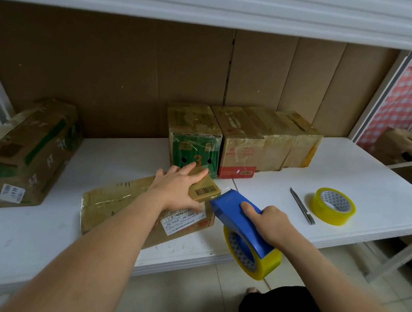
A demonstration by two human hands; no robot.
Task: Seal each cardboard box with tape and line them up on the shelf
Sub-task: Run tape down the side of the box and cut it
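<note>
Left hand [180,186] flat, fingers spread, pressing flat box [140,207] near shelf [354,175] front edge. Right hand [273,223] grips blue tape gun [238,220], touching box's right end. Box long axis runs left-right; tape pull likely goes left.

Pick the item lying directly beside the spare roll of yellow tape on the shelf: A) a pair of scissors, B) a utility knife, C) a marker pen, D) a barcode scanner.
B: a slim utility knife lies on the white shelf just left of the spare tape roll, apart from the blue tape dispenser that the right hand grips.
</note>
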